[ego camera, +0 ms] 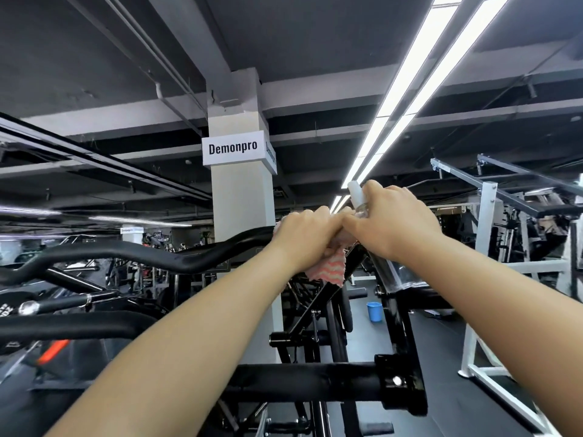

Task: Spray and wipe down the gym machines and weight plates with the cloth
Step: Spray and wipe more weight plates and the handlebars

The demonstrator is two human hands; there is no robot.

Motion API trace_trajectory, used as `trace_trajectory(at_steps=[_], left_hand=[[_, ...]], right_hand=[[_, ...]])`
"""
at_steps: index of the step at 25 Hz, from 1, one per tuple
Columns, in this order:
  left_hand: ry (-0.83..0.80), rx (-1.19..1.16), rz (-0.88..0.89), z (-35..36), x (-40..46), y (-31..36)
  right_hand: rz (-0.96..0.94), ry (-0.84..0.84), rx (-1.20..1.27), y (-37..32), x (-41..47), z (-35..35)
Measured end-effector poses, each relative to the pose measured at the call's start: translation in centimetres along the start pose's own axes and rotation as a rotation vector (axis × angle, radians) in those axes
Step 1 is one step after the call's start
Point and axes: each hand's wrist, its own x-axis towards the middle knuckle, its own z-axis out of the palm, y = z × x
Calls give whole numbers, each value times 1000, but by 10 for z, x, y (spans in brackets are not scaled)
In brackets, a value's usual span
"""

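1. Two hands meet at the right end of a curved black metal handlebar [176, 257]: the left hand [307, 234] grips a pink-and-white striped cloth [328, 268] against the bar, and the right hand [394, 222] curls around a small clear plastic spray bottle [358, 197].
2. Open air lies above the bar.
3. Just behind stands a white square pillar [241, 197].
4. Black machine frames crowd below; a blue bucket [374, 311] sits on the floor beyond.

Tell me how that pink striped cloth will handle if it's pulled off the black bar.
The cloth is probably floppy: its free end droops below the left hand. Likely light, since it hangs from the bar without sagging it. Unlikely to roll.
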Motion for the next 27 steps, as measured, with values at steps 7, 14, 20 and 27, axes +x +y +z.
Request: trace_trajectory(at_steps=[7,14,20,27], left_hand=[[51,225,116,12,-39,-61],[-6,234,50,30,-80,-111],[-190,386,22,27,-153,-176],[41,-500,-296,-16,-83,-117]], right_hand=[[-30,6,-188,-11,-4,10],[-188,-69,-17,-40,-12,42],[-308,-156,12,-47,2,66],[-144,-166,119,-58,10,61]])
